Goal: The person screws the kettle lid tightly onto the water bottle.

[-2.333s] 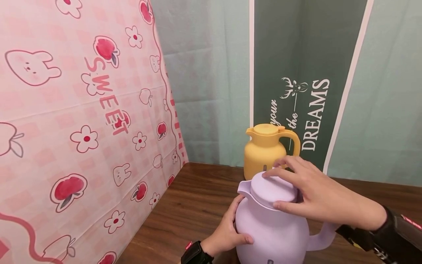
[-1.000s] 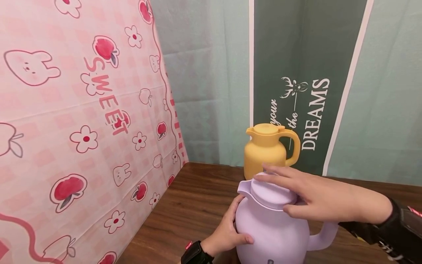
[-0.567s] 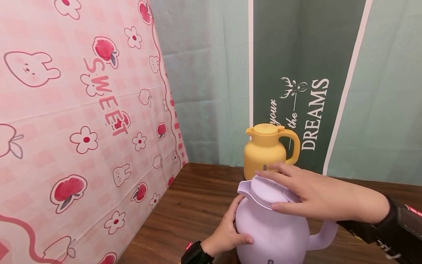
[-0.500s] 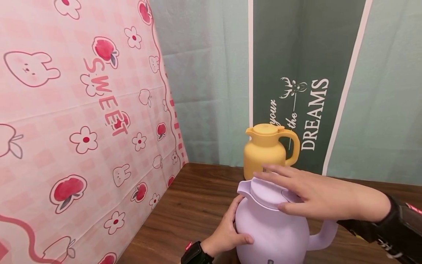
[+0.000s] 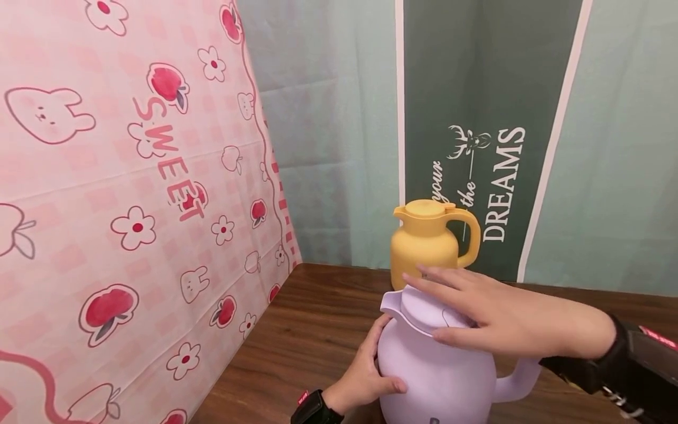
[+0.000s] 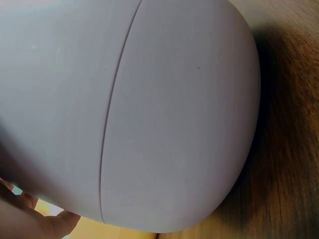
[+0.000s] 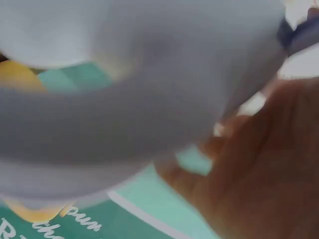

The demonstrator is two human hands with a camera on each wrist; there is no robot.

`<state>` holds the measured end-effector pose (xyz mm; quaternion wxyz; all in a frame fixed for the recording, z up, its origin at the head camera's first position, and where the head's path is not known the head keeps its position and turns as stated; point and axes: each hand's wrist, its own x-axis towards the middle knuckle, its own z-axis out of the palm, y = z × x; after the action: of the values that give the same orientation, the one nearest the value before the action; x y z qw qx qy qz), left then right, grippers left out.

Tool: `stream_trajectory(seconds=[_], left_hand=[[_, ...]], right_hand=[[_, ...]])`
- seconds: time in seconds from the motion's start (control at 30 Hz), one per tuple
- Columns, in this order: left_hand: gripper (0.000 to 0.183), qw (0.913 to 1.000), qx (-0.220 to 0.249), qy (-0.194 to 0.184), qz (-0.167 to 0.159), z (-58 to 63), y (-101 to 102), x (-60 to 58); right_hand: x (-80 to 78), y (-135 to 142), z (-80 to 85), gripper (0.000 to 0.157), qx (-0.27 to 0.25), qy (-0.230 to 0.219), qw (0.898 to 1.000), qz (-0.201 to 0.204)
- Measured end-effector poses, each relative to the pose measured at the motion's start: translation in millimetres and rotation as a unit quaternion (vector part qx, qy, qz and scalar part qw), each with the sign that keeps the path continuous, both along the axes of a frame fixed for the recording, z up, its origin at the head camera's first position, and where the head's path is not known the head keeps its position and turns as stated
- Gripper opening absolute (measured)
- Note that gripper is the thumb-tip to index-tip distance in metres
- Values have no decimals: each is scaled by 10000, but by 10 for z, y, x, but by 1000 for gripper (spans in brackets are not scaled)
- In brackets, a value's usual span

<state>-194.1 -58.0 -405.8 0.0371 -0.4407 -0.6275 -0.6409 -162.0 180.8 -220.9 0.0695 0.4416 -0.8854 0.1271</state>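
A round lilac thermos jug (image 5: 434, 377) stands on the brown wooden table in the head view. My left hand (image 5: 365, 377) holds its body from the left, thumb on the front and fingers bending behind. Across the jug's lilac lid (image 5: 424, 309) lies my right hand (image 5: 492, 312), thumb at the near edge and long fingers at the far edge. A thin curved line shows on the lid beside the hand. The spout points left; the handle (image 5: 519, 380) sticks out below my right wrist. In the left wrist view a seam runs round the jug body (image 6: 174, 114).
Close behind the lilac jug stands a yellow thermos jug (image 5: 424, 247), its handle to the right. A pink printed cloth (image 5: 132, 176) hangs at the left, a green curtain (image 5: 328, 147) at the back. The wooden table (image 5: 296, 330) reaches both.
My right hand has shifted back and forth over the lid, its fingers now flatter and farther left. The curved line on the lid has come into sight. Left hand and jug stay put.
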Motion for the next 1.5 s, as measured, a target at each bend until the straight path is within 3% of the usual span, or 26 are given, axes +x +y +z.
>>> stream_trajectory(seconds=[0.1,0.2,0.27,0.47,0.57,0.67,0.73,0.87,0.97,1.13,1.33,1.4,1.5], left_hand=[[93,10000,6,-8,14,-2,-1,4],[93,9999,-29,-96,64,2,-4,12],[93,9998,-39,-161,59,6,-5,16],[93,9997,-71,-231,50,14,-5,21],[93,9997,-49,-210,72,13,-8,14],[92,9998,14,-184,39,8,-10,8],[92,9998,58,-180,-14,2,-10,7],[93,9998,94,-179,-65,-5,-9,9],[93,9999,45,-132,-14,1,-9,10],[93,9999,-57,-113,61,14,-12,10],[94,9999,-49,-99,72,8,-12,9],[93,9999,-57,-134,58,8,-11,8],[93,9998,-64,-210,35,7,-10,10]], right_hand=[[-49,131,33,54,-162,-943,9946,395],[-114,213,43,53,-336,-1428,9873,616],[-144,234,35,54,-374,-1343,9883,614],[-141,179,8,52,-552,-281,9956,707],[-120,107,-5,45,-700,323,9962,417],[-97,58,-22,52,-716,634,9953,119],[-84,58,-27,59,-659,449,9967,130],[-75,82,-29,68,-573,1,9964,632],[-83,48,-34,61,-695,204,9948,711],[-79,-30,-70,53,-850,593,9946,62],[-36,5,-107,56,-756,-219,9966,-232],[-43,-17,-110,55,-799,-67,9964,-288],[-58,-63,-120,53,-728,602,9941,-529]])
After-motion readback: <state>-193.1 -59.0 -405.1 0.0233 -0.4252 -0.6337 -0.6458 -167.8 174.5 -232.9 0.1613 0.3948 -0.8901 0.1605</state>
